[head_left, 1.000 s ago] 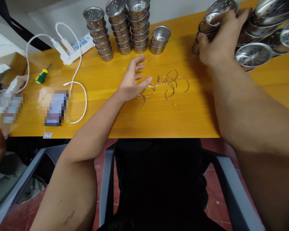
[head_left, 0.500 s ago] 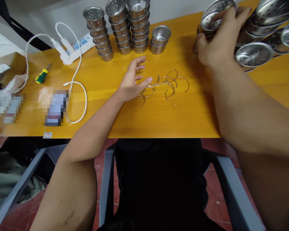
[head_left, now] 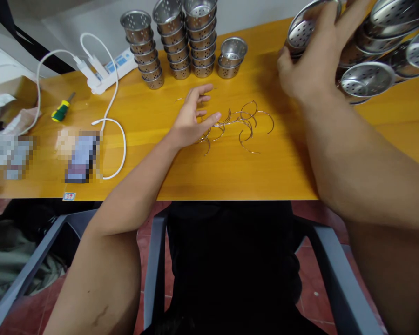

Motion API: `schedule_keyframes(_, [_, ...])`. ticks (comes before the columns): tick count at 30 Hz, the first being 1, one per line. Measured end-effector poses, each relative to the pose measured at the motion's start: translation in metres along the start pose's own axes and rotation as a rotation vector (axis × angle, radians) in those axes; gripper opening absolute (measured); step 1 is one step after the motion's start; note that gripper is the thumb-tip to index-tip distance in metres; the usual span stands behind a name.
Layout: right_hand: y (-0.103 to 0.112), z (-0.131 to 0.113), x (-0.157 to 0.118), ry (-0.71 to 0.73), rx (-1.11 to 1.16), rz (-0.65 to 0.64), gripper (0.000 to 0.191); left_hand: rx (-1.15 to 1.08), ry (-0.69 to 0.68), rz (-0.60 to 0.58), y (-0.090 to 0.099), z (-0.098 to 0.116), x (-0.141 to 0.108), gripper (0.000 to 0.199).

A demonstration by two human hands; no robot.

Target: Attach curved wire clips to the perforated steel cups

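Both bare arms (head_left: 136, 186) reaching forward, elbows bent
Left hand (head_left: 192, 118) open, thumb (head_left: 212, 119) apart from loosely curved fingers (head_left: 204, 88); right hand (head_left: 314, 70) farther forward, thumb spread wide

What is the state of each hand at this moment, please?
Left hand: open, holding nothing visible, beside the thin curved wires.
Right hand: fingers around a perforated metal cup; whether gripped firmly, I cannot tell.

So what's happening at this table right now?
The person's right hand is on a perforated metal cup at the far right of the table, beside more such cups. The left hand lies open by a scatter of thin curved wires, gripping nothing visible. Stacks of similar cups stand along the back.
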State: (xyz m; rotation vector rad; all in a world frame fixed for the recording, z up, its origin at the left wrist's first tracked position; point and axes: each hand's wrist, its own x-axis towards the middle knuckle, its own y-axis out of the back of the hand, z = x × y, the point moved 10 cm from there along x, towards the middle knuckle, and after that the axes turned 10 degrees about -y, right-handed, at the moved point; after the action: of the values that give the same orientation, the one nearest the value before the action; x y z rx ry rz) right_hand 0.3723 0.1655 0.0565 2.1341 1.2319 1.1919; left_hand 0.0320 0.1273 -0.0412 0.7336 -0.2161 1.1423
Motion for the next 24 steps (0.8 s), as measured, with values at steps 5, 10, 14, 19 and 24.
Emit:
schedule_keyframes(5, [0.019,-0.074,-0.032,0.24,-0.131,0.048,0.092,0.039,-0.013,-0.03,0.001,0.002,-0.001,0.081])
schedule_keyframes(10, [-0.019,-0.099,-0.065,0.312,-0.016,-0.297,0.055,0.093,-0.013,-0.059,0.003,0.003,-0.001,0.081])
schedule_keyframes(14, [-0.057,-0.09,-0.066,0.323,0.068,-0.487,0.091,0.092,-0.011,-0.065,0.002,0.0,-0.001,0.078])
schedule_keyframes(19, [-0.078,-0.068,-0.048,0.345,0.093,-0.523,0.106,0.101,-0.004,-0.048,0.001,-0.001,-0.002,0.077])
schedule_keyframes(24, [-0.078,-0.057,-0.044,0.37,0.019,-0.504,0.078,0.114,-0.02,-0.059,0.003,0.0,-0.003,0.08])
